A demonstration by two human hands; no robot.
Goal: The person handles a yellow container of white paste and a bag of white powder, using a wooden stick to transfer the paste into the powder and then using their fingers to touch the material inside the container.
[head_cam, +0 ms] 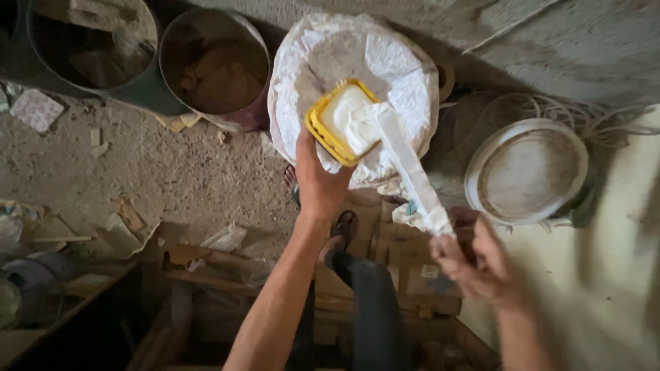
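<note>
Right hand (478,264) fingers wrapped round the handle of a paste-caked scraper (411,168), long axis running up-left into the yellow tub (342,121), which left hand (317,182) fingers grip from below, held over the open white sack (399,69).

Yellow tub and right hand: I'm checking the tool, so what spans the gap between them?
In the head view, a white-coated flat blade runs from the yellow tub, held by the left hand, to the right hand.
</note>
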